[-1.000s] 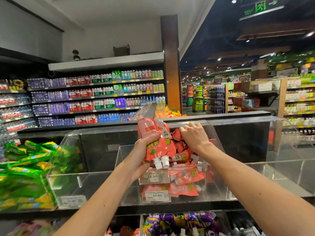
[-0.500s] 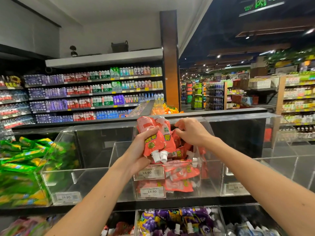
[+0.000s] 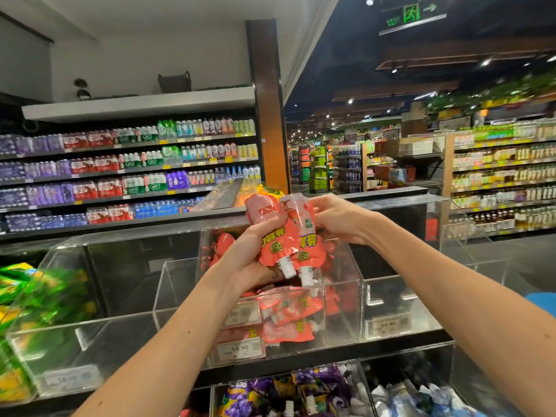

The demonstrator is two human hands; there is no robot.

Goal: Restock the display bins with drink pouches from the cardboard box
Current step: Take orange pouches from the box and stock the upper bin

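Hidden: the right hand's (image 3: pixel 338 219) fingertips lie behind the held pouches (image 3: pixel 282 236). The left arm covers part of the upper price label on the middle bin (image 3: pixel 346 314), so only "90" reads there.
Blurred: the green packs (image 3: pixel 21 296) at 9 o'clock are smeared and their print is unreadable.
Cut off: the lower bins (image 3: pixel 365 383) at 6 o'clock run off the bottom edge. A blue shape (image 3: pixel 541 300) at 3 o'clock is clipped by the frame, and I cannot tell what it is.
Held pouches, count: two, red, side by side, white caps (image 3: pixel 287 267) pointing down.
Hands, count: two.
Price labels (image 3: pixel 388 324), count: four on the clear bins. Those that read show 14.90.
Left hand (image 3: pixel 249 260): fingers wrapped round the lower bodies of both held pouches.
Right hand: fingers curled onto the top edge of the right-hand pouch.
Task thing's place: the held pouches hang at 12 o'clock of the middle bin, over its open top, apart from the heap inside.
Middle bin: a tumbled heap of red pouches (image 3: pixel 288 314), too jumbled to count.
Left bin (image 3: pixel 60 260), at 9 o'clock: the green packs.
Lower bins: purple pouches (image 3: pixel 264 392) at 6 o'clock, pale ones (image 3: pixel 421 398) at 5 o'clock.
Far shelves (image 3: pixel 129 176), at 10 o'clock: rows of bottles.
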